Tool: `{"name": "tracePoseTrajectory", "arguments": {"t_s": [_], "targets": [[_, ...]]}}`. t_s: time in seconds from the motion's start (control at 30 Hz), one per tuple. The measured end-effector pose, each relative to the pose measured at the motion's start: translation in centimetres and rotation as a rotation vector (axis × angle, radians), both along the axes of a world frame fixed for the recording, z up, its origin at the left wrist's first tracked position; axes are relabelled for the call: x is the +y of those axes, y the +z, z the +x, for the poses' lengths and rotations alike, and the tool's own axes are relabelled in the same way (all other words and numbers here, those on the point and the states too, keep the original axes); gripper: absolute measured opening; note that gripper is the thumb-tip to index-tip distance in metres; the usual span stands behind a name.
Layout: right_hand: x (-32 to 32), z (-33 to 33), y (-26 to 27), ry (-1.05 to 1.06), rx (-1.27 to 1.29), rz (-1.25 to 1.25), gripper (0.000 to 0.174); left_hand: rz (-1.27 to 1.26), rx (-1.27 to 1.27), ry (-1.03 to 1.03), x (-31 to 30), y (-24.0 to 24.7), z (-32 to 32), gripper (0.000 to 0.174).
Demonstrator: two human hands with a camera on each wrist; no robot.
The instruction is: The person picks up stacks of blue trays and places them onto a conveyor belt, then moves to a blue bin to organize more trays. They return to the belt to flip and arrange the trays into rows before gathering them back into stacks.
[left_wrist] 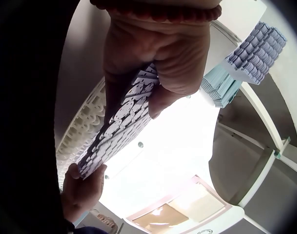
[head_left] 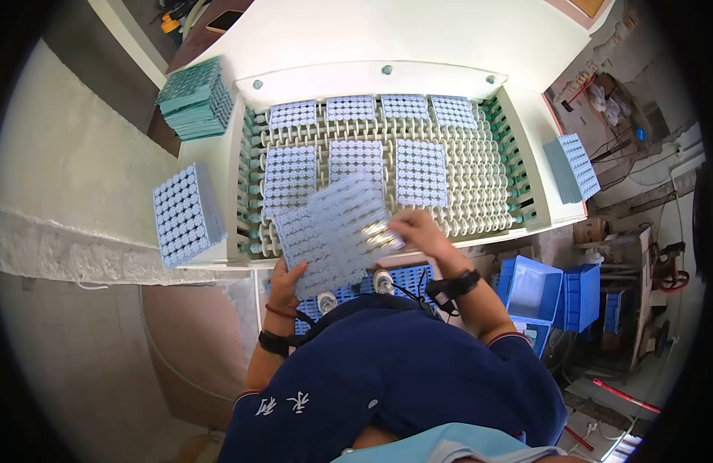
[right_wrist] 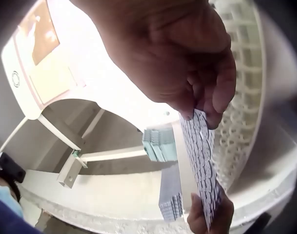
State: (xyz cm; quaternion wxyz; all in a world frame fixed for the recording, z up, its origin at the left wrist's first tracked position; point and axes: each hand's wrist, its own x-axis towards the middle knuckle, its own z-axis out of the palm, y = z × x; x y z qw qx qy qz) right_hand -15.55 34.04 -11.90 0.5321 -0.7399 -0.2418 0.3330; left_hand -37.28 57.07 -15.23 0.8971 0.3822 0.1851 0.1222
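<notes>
Both hands hold pale blue perforated panels over the near edge of the roller bed; two panels overlap at an angle. My left hand grips the lower left corner of the lower panel, thumb on its face. At the right edge, my right hand pinches the panel between thumb and fingers. Beyond them, several similar panels lie in two rows on the white rollers. One row panel is partly covered by the held ones.
Stacks of blue panels stand on the left ledge and right ledge. A green stack is at the back left. Blue crates stand at the lower right. Underfoot lies a blue slatted mat.
</notes>
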Motion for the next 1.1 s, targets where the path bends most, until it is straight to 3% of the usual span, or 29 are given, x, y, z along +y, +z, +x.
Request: {"name": "tracePoseTrajectory", "arguments": {"t_s": [0.07,0.17,0.23,0.37,0.43,0.53,0.57,0.7,0.77,0.9,1.03,1.1], "targets": [[-3.3,2.4,3.2,-0.233,0.085,0.019,0.024,-0.019,-0.008,-0.013,0.2,0.5,-0.1,0.044],[-10.1,8.5,1.9,-0.551,-0.213,-0.053,0.024,-0.139,-0.031,-0.020,0.7,0.8,-0.9,0.044],[-14.2,12.2,0.8,-0.649,-0.333,-0.166,0.024,-0.152,-0.032,-0.023,0.7,0.7,-1.1,0.045],[-17.2,15.0,-1.5,-0.657,-0.606,-0.443,0.026,-0.141,-0.029,-0.037,0.0,1.5,-0.8,0.044],[-16.1,13.9,-1.7,-0.603,-1.054,-0.582,0.030,-0.114,-0.024,-0.020,-0.1,1.1,-0.7,0.045],[-10.7,10.3,0.0,-0.546,-0.782,-0.428,0.034,-0.062,0.004,-0.033,-0.3,0.6,-1.2,0.045],[-8.2,8.4,1.5,-0.430,-0.480,-0.394,0.035,-0.056,0.008,-0.027,-0.4,0.6,-1.2,0.045],[-0.3,0.7,2.2,0.109,-0.106,-0.051,0.026,-0.001,-0.006,-0.051,-0.7,1.4,-0.5,0.046],[2.0,-1.8,2.7,0.275,0.285,-0.013,0.021,-0.002,0.003,-0.045,-0.8,1.6,-0.6,0.047],[3.4,-3.1,1.7,0.339,0.405,0.023,0.018,-0.001,-0.009,-0.055,-0.5,2.2,-1.1,0.049],[1.9,-1.6,2.4,0.156,0.323,0.119,0.015,-0.084,-0.011,-0.025,0.8,0.9,-3.5,0.051],[0.7,-0.2,1.9,0.031,0.316,0.121,0.016,-0.160,-0.049,0.027,1.4,0.9,-4.9,0.062]]}}
